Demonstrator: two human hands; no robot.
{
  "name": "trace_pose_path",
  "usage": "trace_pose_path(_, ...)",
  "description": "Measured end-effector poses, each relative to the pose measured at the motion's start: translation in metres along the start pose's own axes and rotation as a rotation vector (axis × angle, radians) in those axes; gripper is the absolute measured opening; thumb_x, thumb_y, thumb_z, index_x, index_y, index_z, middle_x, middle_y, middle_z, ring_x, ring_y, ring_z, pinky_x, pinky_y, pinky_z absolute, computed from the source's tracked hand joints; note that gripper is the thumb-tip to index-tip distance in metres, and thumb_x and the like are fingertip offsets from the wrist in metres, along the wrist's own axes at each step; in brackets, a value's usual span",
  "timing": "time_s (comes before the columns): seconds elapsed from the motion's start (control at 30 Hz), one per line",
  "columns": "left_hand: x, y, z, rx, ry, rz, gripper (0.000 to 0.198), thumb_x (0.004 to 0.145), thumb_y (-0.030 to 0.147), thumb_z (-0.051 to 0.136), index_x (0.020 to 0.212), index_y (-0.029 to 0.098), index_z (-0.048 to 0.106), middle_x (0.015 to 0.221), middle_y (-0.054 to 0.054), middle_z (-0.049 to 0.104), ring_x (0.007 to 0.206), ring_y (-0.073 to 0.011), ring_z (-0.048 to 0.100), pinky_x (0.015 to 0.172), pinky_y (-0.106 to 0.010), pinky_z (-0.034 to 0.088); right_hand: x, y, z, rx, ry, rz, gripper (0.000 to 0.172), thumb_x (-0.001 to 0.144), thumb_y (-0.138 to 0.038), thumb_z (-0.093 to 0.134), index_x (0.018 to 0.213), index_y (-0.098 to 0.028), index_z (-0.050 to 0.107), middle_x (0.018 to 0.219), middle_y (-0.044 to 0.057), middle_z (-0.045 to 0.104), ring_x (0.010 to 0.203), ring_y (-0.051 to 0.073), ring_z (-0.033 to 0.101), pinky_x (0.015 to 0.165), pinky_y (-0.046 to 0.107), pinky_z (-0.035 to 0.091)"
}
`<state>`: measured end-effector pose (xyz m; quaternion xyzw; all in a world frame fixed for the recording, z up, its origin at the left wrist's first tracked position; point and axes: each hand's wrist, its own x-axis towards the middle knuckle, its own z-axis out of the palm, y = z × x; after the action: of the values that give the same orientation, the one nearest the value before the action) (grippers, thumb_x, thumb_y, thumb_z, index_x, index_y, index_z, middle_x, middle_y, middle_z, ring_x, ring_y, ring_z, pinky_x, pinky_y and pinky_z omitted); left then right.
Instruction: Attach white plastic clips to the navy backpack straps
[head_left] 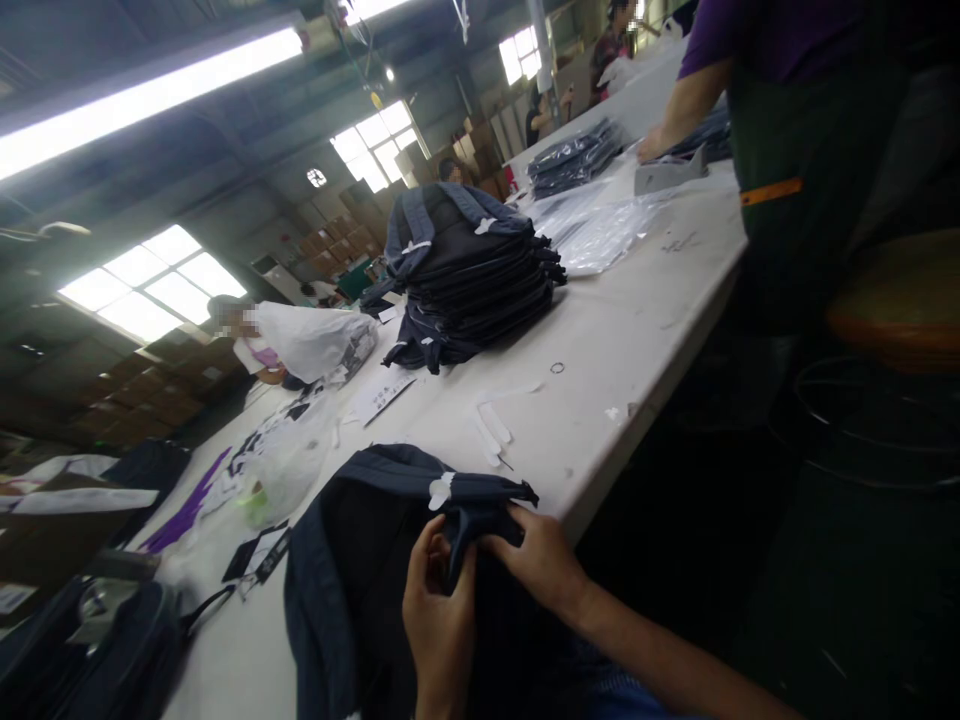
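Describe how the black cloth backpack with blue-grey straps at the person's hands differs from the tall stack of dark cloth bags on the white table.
The held backpack is a single bag; the bag stack is several piled up. The left hand and right hand grip the held backpack; no hand touches the bag stack. Both show black cloth and blue-grey straps with white pieces attached.
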<state>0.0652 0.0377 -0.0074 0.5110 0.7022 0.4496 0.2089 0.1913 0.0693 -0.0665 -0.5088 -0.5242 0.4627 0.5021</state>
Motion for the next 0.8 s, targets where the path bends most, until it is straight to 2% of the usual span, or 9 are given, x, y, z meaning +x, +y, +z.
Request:
trace_pose_path(0.07, 0.0, 0.004, -0.001, 0.069, -0.055, 0.062, 0.062, 0.072, 0.041, 0.07, 0.127, 0.023, 0.05, 0.095, -0.003, 0.062, 0.084, -0.0179, 0.062, 0.079, -0.031, 0.05, 0.003, 0.001, 0.001, -0.006, 0.007, -0.003, 0.031, 0.083, -0.047, 0.057, 0.091, -0.021, 0.071, 0.087, 0.006, 0.073, 0.084, 0.025, 0.066, 0.075, 0.033, 0.05)
trace_pose_path(0.13, -0.004, 0.005, -0.001, 0.203, -0.105, 0.141, 0.072, 0.071, 0.038, 0.07, 0.135, 0.023, 0.042, 0.1, -0.005, 0.061, 0.081, -0.0187, 0.062, 0.077, -0.033, 0.052, 0.005, 0.004, 0.004, 0.028, 0.043, 0.038, 0.038, 0.089, -0.046, 0.046, 0.075, -0.018, 0.07, 0.072, 0.005, 0.07, 0.07, 0.021, 0.064, 0.064, 0.029, 0.047)
trace_pose_path(0.2, -0.01, 0.0, -0.001, 0.36, -0.125, 0.206, 0.073, 0.073, 0.031, 0.067, 0.139, 0.024, 0.037, 0.119, -0.01, 0.058, 0.097, -0.0241, 0.061, 0.086, -0.04, 0.051, 0.007, 0.007, 0.007, 0.066, 0.082, 0.094, 0.043, 0.089, -0.046, 0.044, 0.068, -0.017, 0.066, 0.064, 0.004, 0.066, 0.062, 0.019, 0.06, 0.057, 0.027, 0.043)
trace_pose_path(0.3, -0.017, -0.014, -0.009, 0.458, -0.172, 0.187, 0.067, 0.081, 0.023, 0.055, 0.143, 0.025, 0.032, 0.142, -0.011, 0.044, 0.127, -0.0273, 0.045, 0.103, -0.043, 0.041, 0.006, 0.013, 0.01, 0.082, 0.11, 0.143, 0.043, 0.088, -0.048, 0.044, 0.065, -0.016, 0.063, 0.06, 0.002, 0.061, 0.058, 0.017, 0.055, 0.054, 0.026, 0.039)
trace_pose_path(0.37, -0.014, -0.021, -0.02, 0.412, -0.275, 0.101, 0.064, 0.082, 0.021, 0.052, 0.143, 0.024, 0.032, 0.139, -0.009, 0.05, 0.126, -0.0255, 0.048, 0.102, -0.041, 0.042, 0.005, 0.017, 0.009, 0.068, 0.097, 0.131, 0.043, 0.088, -0.048, 0.044, 0.066, -0.016, 0.062, 0.06, 0.002, 0.06, 0.059, 0.017, 0.054, 0.055, 0.027, 0.039)
trace_pose_path(0.47, -0.002, -0.019, -0.037, 0.38, -0.387, 0.06, 0.053, 0.078, 0.02, 0.056, 0.131, 0.025, 0.051, 0.123, -0.006, 0.064, 0.115, -0.0251, 0.058, 0.096, -0.037, 0.048, 0.005, 0.018, 0.008, 0.049, 0.067, 0.089, 0.042, 0.089, -0.048, 0.044, 0.069, -0.017, 0.062, 0.064, 0.002, 0.061, 0.062, 0.018, 0.055, 0.059, 0.028, 0.041)
trace_pose_path(0.6, 0.005, -0.005, -0.039, 0.61, -0.351, 0.143, 0.05, 0.075, 0.01, 0.054, 0.122, 0.027, 0.059, 0.11, -0.006, 0.07, 0.098, -0.0261, 0.067, 0.083, -0.035, 0.053, 0.012, 0.015, 0.004, 0.011, 0.029, 0.111, 0.043, 0.09, -0.048, 0.041, 0.067, -0.017, 0.062, 0.062, 0.002, 0.061, 0.062, 0.019, 0.057, 0.058, 0.029, 0.043)
trace_pose_path(0.7, 0.0, 0.0, -0.032, 0.748, -0.288, 0.165, 0.049, 0.077, 0.01, 0.053, 0.122, 0.028, 0.059, 0.106, -0.007, 0.072, 0.088, -0.0272, 0.07, 0.074, -0.035, 0.054, 0.007, 0.011, -0.004, -0.018, -0.041, 0.069, 0.035, 0.09, -0.045, 0.044, 0.089, -0.018, 0.067, 0.081, 0.005, 0.069, 0.077, 0.023, 0.064, 0.069, 0.032, 0.051)
trace_pose_path(0.8, -0.005, -0.001, -0.029, 0.767, -0.266, 0.186, 0.047, 0.079, 0.013, 0.054, 0.124, 0.027, 0.058, 0.107, -0.007, 0.071, 0.086, -0.0275, 0.07, 0.071, -0.035, 0.055, -0.013, 0.009, -0.017, -0.215, 0.04, -0.082, 0.042, 0.087, -0.039, 0.054, 0.125, -0.022, 0.054, 0.119, 0.009, 0.063, 0.107, 0.027, 0.06, 0.092, 0.041, 0.049)
